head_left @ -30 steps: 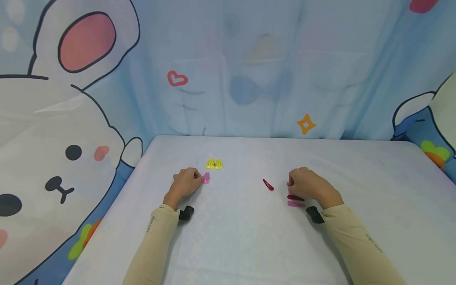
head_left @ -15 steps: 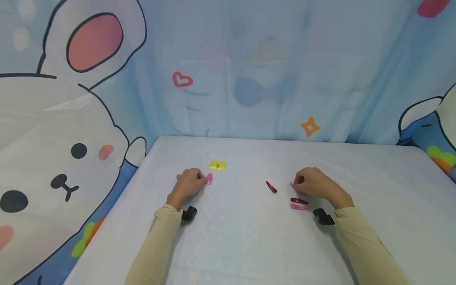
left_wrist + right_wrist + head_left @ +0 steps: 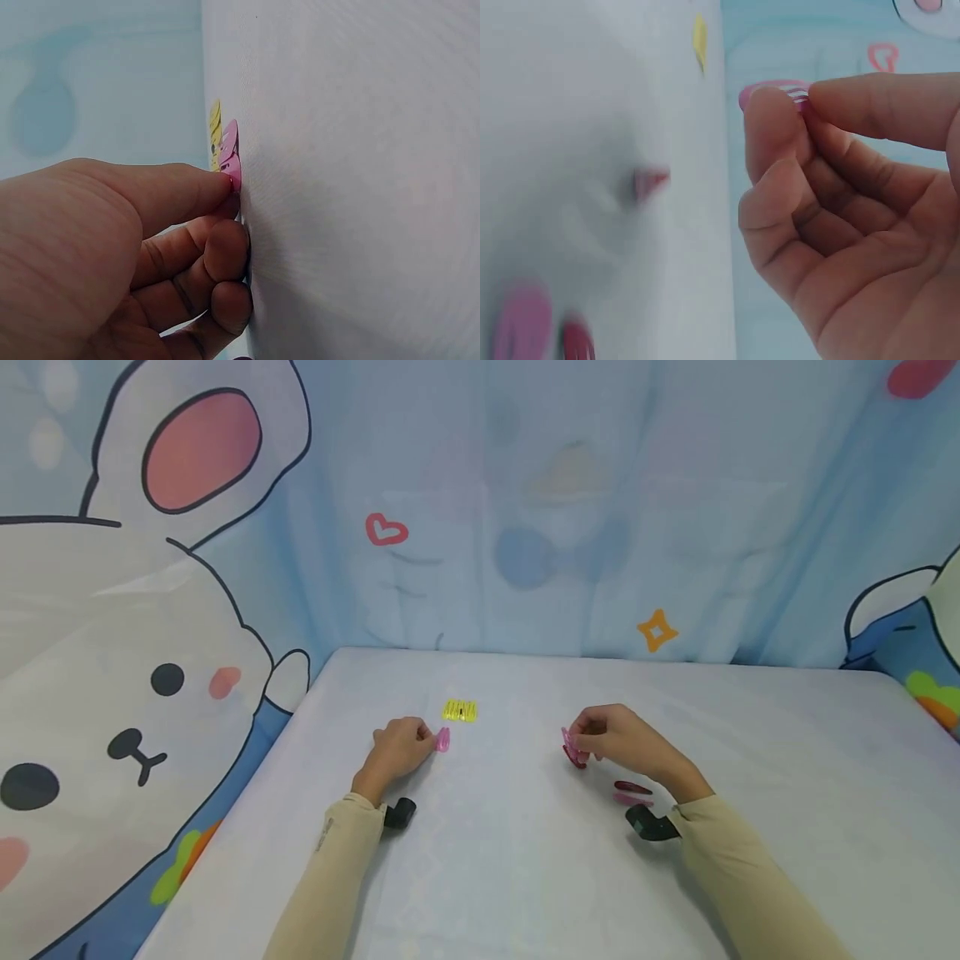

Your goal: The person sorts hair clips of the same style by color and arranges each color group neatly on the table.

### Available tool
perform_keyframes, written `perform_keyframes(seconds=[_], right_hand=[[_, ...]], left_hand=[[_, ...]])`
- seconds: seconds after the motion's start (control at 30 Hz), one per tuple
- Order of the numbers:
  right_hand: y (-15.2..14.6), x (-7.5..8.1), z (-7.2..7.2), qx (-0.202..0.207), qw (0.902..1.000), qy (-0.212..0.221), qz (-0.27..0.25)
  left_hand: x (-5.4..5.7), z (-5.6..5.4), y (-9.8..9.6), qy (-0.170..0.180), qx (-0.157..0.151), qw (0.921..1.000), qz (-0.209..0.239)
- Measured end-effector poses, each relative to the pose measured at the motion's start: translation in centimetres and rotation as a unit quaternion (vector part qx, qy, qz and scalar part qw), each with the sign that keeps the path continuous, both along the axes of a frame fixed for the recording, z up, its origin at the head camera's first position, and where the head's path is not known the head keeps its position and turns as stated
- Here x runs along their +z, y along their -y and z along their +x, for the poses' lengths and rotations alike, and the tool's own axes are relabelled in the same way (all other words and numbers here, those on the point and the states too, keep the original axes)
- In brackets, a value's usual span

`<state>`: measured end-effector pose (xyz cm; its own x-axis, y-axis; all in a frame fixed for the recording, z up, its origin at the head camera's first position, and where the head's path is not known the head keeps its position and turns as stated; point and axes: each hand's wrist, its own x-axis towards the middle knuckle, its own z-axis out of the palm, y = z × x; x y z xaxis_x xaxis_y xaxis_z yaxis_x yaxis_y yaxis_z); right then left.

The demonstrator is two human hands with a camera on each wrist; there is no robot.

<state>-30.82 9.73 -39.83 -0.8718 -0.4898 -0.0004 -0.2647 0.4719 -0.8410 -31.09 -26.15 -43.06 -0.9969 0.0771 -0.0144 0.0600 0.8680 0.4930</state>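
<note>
My left hand (image 3: 405, 745) pinches the near end of pink snap hair clips (image 3: 231, 139) lying on the white table, thumb over them and the other fingers curled beneath. Just behind them is a row of yellow hair clips (image 3: 459, 710). Raised off the tabletop, my right hand (image 3: 626, 743) holds a pink hair clip (image 3: 748, 93) between thumb and fingertips; part of it is hidden by the fingers. A lone red hair clip (image 3: 576, 762) lies below and overlaps the held clip in the head view.
Close to the right wrist lie another red clip (image 3: 633, 787) and a pink clip (image 3: 627, 798), side by side. A black wrist camera (image 3: 649, 824) overhangs the table near them. The white tabletop (image 3: 517, 860) ends at a blue cartoon curtain (image 3: 450, 593).
My right hand has picked up the pink clip beside the red and pink pair and carried it left, over the lone red clip. The left hand stays put on its clips.
</note>
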Motion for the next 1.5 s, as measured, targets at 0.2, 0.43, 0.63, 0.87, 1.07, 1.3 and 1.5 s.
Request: perform_keyframes(seconds=[0.2,0.43,0.63,0.87,1.07,1.3,1.5], right_hand=[[4.0,0.2,-0.5,0.013,0.9991,0.024,-0.032],[8.8,0.0,-2.2,0.015,0.9970,0.032,-0.069],[12.8,-1.1,-2.7,-0.023,0.9930,0.075,-0.088],[16.5,-2.5,-3.1,-0.085,0.9889,0.103,-0.065],[18.1,-3.6,-3.3,-0.116,0.9878,0.100,-0.028],[18.9,-3.9,-3.5,-0.135,0.9864,0.077,-0.054],[19.2,-4.0,-3.6,-0.114,0.9901,0.051,-0.064]], left_hand=[[0.1,0.0,0.3,0.007,0.009,0.9999,0.000],[0.3,-0.1,0.6,-0.004,0.007,0.9999,0.006],[-0.3,0.0,0.6,0.001,0.009,0.9999,0.010],[-0.7,0.0,0.4,0.004,0.000,0.9999,0.011],[-0.6,0.1,0.1,0.011,-0.004,0.9999,0.006],[0.0,-0.2,-0.1,-0.005,-0.007,0.9999,0.005],[0.1,-0.6,0.1,-0.011,-0.010,0.9999,0.002]])
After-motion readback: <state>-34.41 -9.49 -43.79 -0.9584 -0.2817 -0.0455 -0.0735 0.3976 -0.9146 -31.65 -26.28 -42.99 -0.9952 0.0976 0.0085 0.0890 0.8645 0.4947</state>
